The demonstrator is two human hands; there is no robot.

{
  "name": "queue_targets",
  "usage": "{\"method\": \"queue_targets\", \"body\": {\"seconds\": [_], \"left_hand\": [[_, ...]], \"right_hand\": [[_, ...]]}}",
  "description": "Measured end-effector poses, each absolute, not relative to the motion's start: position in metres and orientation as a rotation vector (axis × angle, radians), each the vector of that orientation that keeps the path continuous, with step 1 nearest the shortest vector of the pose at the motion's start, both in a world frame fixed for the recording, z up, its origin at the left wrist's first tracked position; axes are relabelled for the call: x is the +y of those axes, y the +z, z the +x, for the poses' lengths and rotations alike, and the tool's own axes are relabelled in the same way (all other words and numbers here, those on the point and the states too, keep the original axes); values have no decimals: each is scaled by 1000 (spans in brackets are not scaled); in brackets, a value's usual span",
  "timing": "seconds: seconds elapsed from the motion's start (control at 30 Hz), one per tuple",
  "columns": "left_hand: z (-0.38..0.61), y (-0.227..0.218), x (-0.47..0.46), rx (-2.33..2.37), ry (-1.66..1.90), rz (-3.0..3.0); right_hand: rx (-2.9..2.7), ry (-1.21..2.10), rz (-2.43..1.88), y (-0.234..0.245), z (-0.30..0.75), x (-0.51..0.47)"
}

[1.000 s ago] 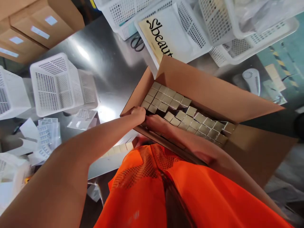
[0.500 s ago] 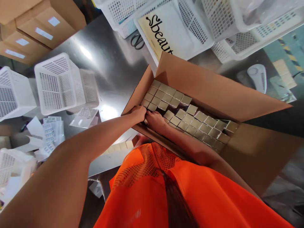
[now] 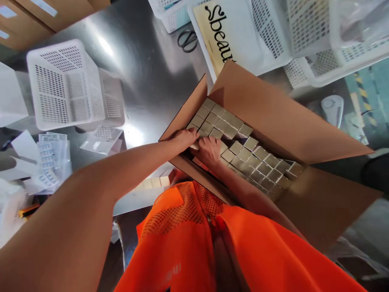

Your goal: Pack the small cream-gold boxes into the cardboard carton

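Note:
An open cardboard carton (image 3: 252, 105) sits in front of me, tilted across my view. Inside it stand rows of small gold boxes (image 3: 243, 154), packed side by side with a gap between two groups. Over the carton's near left corner, my left hand (image 3: 186, 138) has its fingers curled on a small box at the edge of the rows. My right hand (image 3: 209, 151) is beside it, with bent fingers closed against the boxes and its thumb side near the same small box. The undersides of both hands are hidden.
White perforated baskets (image 3: 62, 87) stand at the left and more at the upper right. Black-handled scissors (image 3: 187, 41) lie near a tray with a printed bag (image 3: 214, 36). Label sheets (image 3: 48, 162) lie at left. Pale boxes (image 3: 152, 182) line the near table edge.
My right hand has shifted slightly up and right, its fingers now bent over the box tops. My left hand has moved slightly right along the carton's corner. The view has shifted.

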State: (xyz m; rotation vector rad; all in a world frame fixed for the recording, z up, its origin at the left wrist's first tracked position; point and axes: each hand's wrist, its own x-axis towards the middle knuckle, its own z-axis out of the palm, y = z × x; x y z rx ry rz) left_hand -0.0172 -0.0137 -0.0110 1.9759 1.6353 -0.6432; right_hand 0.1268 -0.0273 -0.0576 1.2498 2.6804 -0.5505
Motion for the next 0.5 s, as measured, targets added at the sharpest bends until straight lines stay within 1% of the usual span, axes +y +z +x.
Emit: {"method": "queue_targets", "body": {"seconds": [0.1, 0.17, 0.3, 0.37, 0.43, 0.5], "left_hand": [[-17, -6, -6, 1630, -636, 1928], [-17, 6, -1, 1615, -635, 1904], [-28, 56, -6, 1597, -586, 1924], [-43, 87, -29, 1732, -473, 1954], [-63, 110, -70, 2109, -77, 1960], [-85, 118, -125, 2427, 357, 1875]], "right_hand": [[2714, -475, 1289, -55, 126, -20], [2707, -468, 1278, -52, 124, -14], [2701, -538, 1112, -50, 121, -7], [2729, -558, 1032, -50, 120, -10], [2749, -550, 1002, -50, 119, -15], [2761, -519, 1006, -52, 117, -18]]}}
